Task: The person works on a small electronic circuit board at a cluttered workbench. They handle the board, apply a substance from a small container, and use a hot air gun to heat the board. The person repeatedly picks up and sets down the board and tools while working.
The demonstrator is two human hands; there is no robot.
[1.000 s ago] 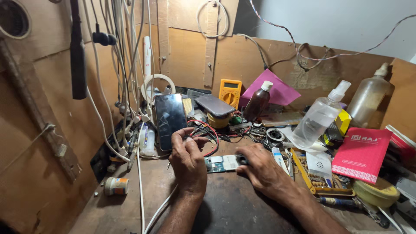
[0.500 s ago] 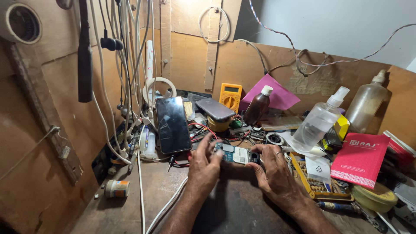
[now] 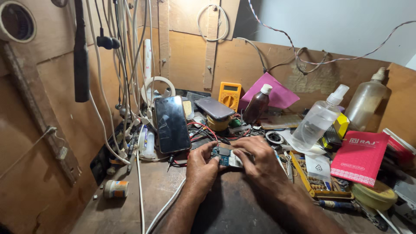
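Both hands holding small circuit board [image 3: 226,157] low over dark mat [image 3: 234,203]. Left hand [image 3: 200,167] fingers pinching left end; right hand [image 3: 260,162] fingers pressing right end. Gripping edges only, keeping board flat, steady.

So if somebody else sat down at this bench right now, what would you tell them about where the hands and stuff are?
Left hand: grips the left end of the small blue-and-silver circuit board.
Right hand: fingers curled over the board's right end, pressing it down.
Board lies on the dark wooden bench, both hands on it.
Black smartphone leans upright just behind, screen dark.
Red and black wires run behind the board.
Clear plastic spray bottle and yellow multimeter stand unused.
Whether anything on the board is finished cannot be seen.
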